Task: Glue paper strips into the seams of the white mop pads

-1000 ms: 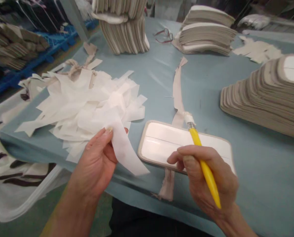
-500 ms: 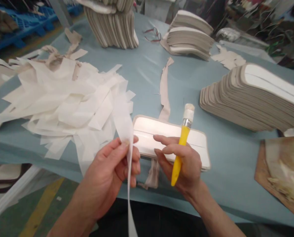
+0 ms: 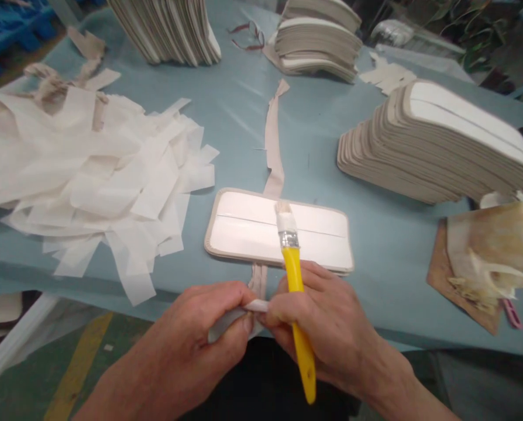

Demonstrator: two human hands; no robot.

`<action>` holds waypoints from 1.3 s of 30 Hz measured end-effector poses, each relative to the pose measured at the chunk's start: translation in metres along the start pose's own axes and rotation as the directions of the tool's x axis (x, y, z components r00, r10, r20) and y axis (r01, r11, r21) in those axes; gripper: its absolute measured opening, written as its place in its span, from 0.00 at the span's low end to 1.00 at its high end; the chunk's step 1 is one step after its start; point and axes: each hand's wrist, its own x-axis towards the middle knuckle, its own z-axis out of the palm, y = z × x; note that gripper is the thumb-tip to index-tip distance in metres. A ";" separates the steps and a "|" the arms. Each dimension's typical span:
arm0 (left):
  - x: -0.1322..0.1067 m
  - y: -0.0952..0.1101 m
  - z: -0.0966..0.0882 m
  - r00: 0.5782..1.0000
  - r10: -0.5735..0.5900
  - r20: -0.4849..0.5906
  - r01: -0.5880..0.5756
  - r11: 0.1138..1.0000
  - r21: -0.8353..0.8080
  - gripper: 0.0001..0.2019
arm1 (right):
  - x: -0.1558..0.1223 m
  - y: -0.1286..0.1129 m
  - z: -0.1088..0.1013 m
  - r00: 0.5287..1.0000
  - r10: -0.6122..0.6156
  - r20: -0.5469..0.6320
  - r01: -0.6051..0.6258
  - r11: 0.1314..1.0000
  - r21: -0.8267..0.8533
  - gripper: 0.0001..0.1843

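A flat white rectangular piece with a beige rim (image 3: 253, 225) lies near the front edge of the blue-grey table (image 3: 388, 245). Just in front of it my two hands meet. My left hand (image 3: 195, 345) pinches one end of a thin white strip (image 3: 233, 316). My right hand (image 3: 327, 327) pinches the strip's other end while keeping a yellow-handled brush (image 3: 294, 286) tucked against the fingers. The brush's pale bristles point away from me, over the white piece. A long beige strip (image 3: 272, 140) runs from under that piece toward the far side.
A loose heap of white strips (image 3: 86, 169) covers the table's left part. Stacks of beige-rimmed pieces stand at right (image 3: 423, 146), back left (image 3: 165, 29) and back middle (image 3: 318, 41). A brown board with glue-stained paper (image 3: 485, 257) lies at right. Glasses (image 3: 248, 32) lie at the back.
My left hand brought the white strip down from the heap toward the table's front edge. My right hand, still holding the brush, came over and pinched the strip too. The view tilted down and rightward.
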 end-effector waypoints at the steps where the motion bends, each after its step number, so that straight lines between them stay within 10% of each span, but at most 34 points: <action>1: 0.002 -0.001 -0.001 0.998 -0.049 0.027 0.050 0.998 -0.036 0.12 | -0.005 0.001 -0.002 1.000 0.012 -0.013 -0.012 1.000 -0.021 0.12; 6: 0.012 -0.015 -0.004 0.979 -0.182 0.087 0.198 0.952 -0.233 0.12 | -0.033 0.003 -0.019 0.977 0.186 -0.105 -0.192 0.980 -0.053 0.13; 15: 0.022 -0.026 0.019 0.946 -0.256 -0.200 0.189 0.935 -0.300 0.16 | -0.080 0.017 -0.025 0.910 0.328 -0.254 -0.404 0.837 -0.368 0.09; 20: 0.021 0.002 0.027 0.989 0.017 -0.148 -0.034 0.993 -0.115 0.12 | -0.047 0.008 -0.026 0.960 0.225 -0.168 -0.248 0.960 -0.129 0.11; 26: 0.019 0.011 0.019 0.955 -0.029 -0.295 -0.028 0.982 -0.185 0.10 | -0.015 0.006 0.013 0.955 0.276 -0.105 -0.214 0.892 0.397 0.16; 39: 0.028 -0.035 0.004 0.867 -0.148 -0.476 0.087 0.985 -0.148 0.14 | 0.022 0.036 0.033 0.950 0.312 0.004 -0.300 0.910 0.287 0.16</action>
